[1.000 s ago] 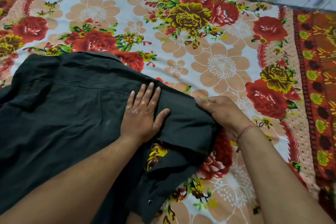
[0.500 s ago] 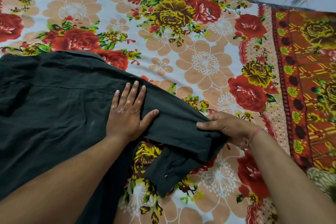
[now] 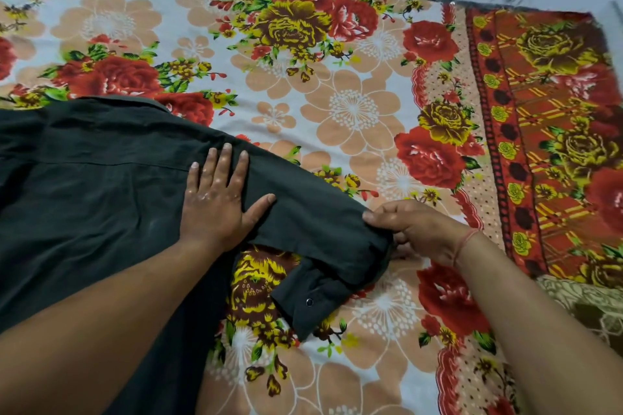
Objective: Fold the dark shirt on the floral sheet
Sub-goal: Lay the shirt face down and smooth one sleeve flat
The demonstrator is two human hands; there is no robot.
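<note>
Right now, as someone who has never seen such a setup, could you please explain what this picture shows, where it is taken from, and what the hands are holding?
There is no machine here. These are a person's two bare hands, filmed by one wide-angle camera worn on the head, looking forward and down. A dark shirt lies spread on a floral sheet. The left hand rests flat on the shirt near the shoulder, fingers straight, pinning it down. The right hand pinches the sleeve at the bend where it is doubled back, so the cuff, with its small button, lies on the sheet nearer the person. A red thread circles the right wrist.
</note>
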